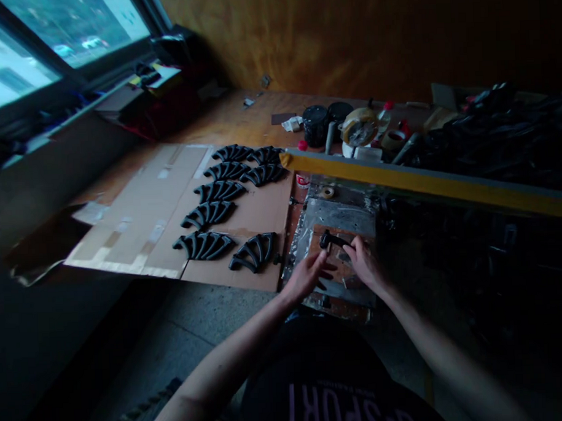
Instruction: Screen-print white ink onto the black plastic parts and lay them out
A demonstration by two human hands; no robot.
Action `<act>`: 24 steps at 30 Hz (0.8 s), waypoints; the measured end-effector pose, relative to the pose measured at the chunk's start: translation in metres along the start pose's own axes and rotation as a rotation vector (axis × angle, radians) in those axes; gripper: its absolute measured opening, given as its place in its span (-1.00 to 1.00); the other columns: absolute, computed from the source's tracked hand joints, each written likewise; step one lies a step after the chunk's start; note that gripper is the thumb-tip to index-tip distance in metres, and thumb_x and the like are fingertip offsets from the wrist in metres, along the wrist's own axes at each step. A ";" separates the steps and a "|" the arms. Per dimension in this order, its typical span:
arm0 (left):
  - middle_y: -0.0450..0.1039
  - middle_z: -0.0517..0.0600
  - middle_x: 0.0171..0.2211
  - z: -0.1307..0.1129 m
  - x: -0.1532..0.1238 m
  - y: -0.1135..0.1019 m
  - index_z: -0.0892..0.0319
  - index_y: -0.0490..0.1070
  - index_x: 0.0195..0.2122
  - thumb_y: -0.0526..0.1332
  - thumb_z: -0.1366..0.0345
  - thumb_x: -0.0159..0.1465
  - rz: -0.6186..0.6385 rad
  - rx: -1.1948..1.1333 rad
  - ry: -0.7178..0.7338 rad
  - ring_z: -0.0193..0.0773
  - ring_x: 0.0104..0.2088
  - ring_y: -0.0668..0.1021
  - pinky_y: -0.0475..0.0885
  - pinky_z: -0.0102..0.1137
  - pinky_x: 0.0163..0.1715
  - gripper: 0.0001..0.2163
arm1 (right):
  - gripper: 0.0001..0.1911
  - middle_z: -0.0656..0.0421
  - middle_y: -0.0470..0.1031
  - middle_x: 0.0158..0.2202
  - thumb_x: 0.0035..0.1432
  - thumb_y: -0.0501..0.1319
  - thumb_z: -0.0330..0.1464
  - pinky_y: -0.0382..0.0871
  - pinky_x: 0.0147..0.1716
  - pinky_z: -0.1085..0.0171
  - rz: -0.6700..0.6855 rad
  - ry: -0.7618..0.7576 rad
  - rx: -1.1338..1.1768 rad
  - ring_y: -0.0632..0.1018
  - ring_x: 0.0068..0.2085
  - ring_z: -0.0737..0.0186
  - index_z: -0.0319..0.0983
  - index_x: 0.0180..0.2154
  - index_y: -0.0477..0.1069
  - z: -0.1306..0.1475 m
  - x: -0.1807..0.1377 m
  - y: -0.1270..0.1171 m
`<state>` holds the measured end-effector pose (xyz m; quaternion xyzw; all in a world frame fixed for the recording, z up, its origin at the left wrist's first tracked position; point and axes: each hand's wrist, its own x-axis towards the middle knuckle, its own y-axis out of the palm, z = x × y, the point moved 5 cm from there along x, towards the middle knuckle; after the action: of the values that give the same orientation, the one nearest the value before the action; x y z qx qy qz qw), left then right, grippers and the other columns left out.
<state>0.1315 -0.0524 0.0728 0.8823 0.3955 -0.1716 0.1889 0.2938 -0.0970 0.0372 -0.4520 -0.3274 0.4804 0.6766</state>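
We grip part (341, 240) at right end, right hand (366, 264) over board (341, 271); left hand (307, 276), fingers loosely spread, hovers near-left. Steadying both ends suits us best.

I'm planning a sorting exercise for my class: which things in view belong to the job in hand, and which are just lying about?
Likely the job:
black piece in the right grip
brown board beneath it
ribbed black parts on cardboard

Apparently lying about:
red-capped bottle
crumpled white scrap
dark flat card
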 end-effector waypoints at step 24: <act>0.57 0.16 -0.49 0.130 0.008 -0.232 0.22 0.45 -0.40 -0.06 -0.01 0.33 -0.738 0.204 -0.438 -0.18 -0.48 0.61 0.47 -0.41 -0.47 -0.55 | -0.60 0.02 0.53 -0.08 0.09 0.29 -0.30 0.29 0.03 0.33 0.514 -0.200 0.011 0.51 0.00 0.16 -0.26 -0.01 0.50 0.178 0.105 0.162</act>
<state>-0.0607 0.0348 -0.0893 0.6387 0.6158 -0.4489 0.1061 0.1143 0.0759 -0.0449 -0.4669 -0.2647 0.6803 0.4991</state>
